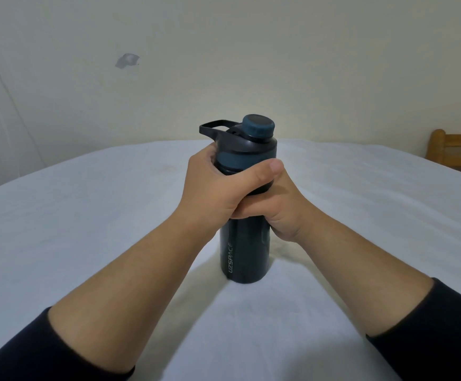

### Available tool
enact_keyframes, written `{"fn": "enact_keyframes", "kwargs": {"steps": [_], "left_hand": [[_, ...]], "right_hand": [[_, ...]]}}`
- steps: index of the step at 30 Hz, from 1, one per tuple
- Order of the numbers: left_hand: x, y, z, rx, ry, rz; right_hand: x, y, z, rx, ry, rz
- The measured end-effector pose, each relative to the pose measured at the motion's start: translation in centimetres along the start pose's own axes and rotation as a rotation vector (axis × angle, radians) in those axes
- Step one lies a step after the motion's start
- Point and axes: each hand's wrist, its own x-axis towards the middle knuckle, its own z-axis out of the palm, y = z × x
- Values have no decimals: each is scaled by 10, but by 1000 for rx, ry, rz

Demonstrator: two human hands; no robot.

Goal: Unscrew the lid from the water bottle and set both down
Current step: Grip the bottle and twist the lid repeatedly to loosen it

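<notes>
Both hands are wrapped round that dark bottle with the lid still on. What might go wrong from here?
Both the left hand and the right hand grip the water bottle body, below the lid, so a hand must shift up to twist; meanwhile the tall bottle could tip on the soft white cloth. The carry loop juts out sideways and may snag fingers. Whether there is water inside cannot be told; if so, it might spill.

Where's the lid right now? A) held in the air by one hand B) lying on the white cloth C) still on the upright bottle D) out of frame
C: the lid sits on top of the upright water bottle, while the left hand and right hand wrap the bottle just below it.
</notes>
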Motion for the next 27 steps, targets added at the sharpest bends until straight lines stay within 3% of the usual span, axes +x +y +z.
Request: {"fn": "enact_keyframes", "kwargs": {"steps": [27], "left_hand": [[-3, -22, -13, -39, 123, 351]], "right_hand": [[0, 0, 0, 9, -5, 49]]}}
